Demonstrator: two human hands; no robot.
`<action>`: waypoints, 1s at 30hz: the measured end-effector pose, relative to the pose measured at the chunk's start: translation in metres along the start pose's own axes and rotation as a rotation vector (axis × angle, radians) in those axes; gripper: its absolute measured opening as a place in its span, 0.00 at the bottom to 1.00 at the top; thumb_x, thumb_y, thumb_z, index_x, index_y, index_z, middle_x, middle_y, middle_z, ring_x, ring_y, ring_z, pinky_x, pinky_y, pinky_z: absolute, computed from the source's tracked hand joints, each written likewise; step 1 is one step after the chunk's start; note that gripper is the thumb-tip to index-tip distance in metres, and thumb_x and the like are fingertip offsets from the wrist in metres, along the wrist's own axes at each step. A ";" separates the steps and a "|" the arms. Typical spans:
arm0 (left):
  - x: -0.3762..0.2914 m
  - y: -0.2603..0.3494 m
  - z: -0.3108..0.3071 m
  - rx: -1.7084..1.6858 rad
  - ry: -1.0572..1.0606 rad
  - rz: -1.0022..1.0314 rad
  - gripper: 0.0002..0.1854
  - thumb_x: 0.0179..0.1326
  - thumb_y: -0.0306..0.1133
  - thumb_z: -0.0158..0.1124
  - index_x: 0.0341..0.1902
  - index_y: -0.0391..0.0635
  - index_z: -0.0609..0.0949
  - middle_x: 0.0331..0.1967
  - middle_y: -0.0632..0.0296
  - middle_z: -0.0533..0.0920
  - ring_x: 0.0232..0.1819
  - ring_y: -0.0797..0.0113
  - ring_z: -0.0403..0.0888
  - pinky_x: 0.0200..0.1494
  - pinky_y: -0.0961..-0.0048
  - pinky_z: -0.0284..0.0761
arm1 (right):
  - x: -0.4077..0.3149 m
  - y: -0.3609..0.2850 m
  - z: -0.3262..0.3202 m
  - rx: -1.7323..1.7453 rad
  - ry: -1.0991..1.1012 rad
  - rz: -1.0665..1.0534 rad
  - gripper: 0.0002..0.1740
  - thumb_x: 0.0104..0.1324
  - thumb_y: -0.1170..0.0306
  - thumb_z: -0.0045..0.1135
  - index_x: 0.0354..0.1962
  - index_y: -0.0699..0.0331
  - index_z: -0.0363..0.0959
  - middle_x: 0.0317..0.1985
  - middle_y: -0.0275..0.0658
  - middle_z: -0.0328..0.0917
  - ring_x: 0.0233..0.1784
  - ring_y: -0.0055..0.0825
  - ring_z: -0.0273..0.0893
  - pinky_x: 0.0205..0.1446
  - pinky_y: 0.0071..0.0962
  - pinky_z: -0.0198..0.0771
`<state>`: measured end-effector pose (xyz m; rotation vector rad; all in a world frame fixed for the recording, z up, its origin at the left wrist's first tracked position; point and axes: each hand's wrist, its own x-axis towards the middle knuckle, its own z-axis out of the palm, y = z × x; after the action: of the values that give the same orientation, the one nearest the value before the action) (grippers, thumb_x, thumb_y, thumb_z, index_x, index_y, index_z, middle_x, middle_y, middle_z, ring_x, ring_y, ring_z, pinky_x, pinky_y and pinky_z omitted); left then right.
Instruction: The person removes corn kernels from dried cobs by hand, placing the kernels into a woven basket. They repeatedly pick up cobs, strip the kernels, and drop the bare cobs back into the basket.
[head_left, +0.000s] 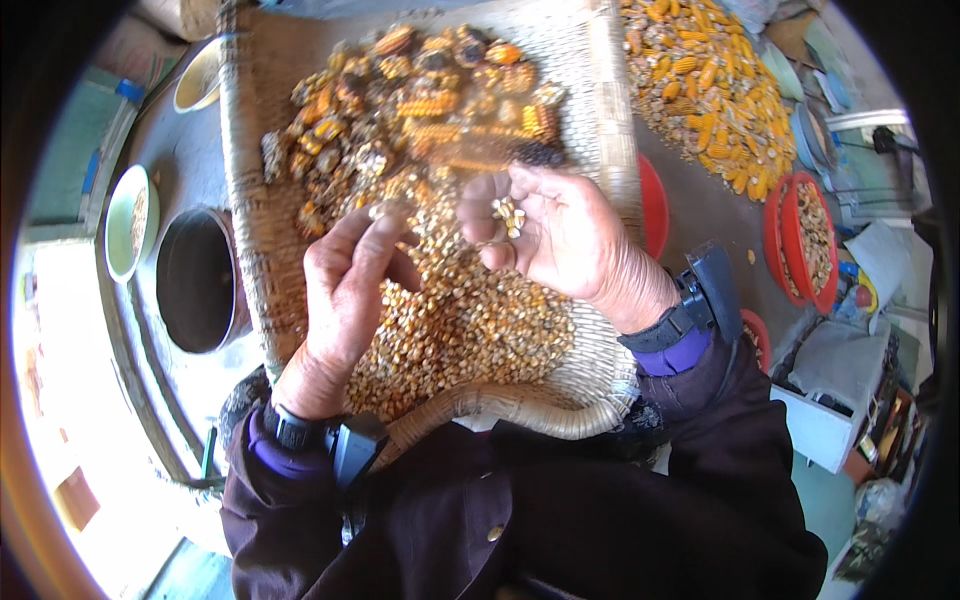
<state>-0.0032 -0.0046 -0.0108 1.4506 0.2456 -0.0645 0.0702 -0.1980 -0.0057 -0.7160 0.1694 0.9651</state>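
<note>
My right hand (555, 229) is turned palm up and cupped, with several loose corn kernels (510, 217) lying on the palm and fingers. To its left, my left hand (349, 277) has thumb and forefinger pinched together; whether a kernel sits between them is not clear. Both hands hover over a woven wicker scoop basket (596, 330) resting before my lap. Shelled corn kernels (465, 322) cover its near half. Partly shelled, dark-spotted corn cobs (337, 135) are heaped in the far half. One blurred cob (480, 148) lies just beyond my right fingertips.
A pile of yellow corn cobs (697, 90) lies on the floor at the far right. Red plastic basins (814, 244) with corn stand nearer. To the left are a dark round container (196, 281), a pale green bowl (131, 225) and a cream bowl (199, 79).
</note>
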 end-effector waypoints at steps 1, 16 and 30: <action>0.001 0.001 -0.001 -0.023 0.011 -0.045 0.15 0.65 0.34 0.50 0.44 0.33 0.76 0.27 0.62 0.78 0.19 0.77 0.74 0.25 0.81 0.70 | -0.003 -0.007 -0.004 0.052 0.022 -0.025 0.23 0.68 0.59 0.31 0.43 0.71 0.69 0.40 0.46 0.74 0.44 0.33 0.73 0.42 0.31 0.73; 0.005 -0.005 -0.002 -0.470 -0.193 -0.164 0.16 0.65 0.28 0.46 0.54 0.34 0.68 0.41 0.52 0.77 0.33 0.69 0.77 0.33 0.73 0.77 | -0.054 -0.093 -0.114 -0.184 0.669 -0.753 0.27 0.68 0.53 0.33 0.40 0.72 0.68 0.42 0.50 0.74 0.47 0.39 0.73 0.49 0.39 0.68; -0.001 0.037 -0.084 -0.251 0.085 0.247 0.14 0.64 0.34 0.51 0.42 0.34 0.76 0.31 0.57 0.79 0.28 0.71 0.76 0.35 0.75 0.75 | -0.028 -0.093 -0.085 -0.424 0.933 -0.820 0.26 0.68 0.56 0.36 0.46 0.72 0.67 0.46 0.48 0.74 0.51 0.35 0.73 0.58 0.32 0.61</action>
<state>-0.0075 0.0829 0.0168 1.2251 0.1360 0.2225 0.1431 -0.3045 -0.0133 -1.4470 0.4455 -0.1857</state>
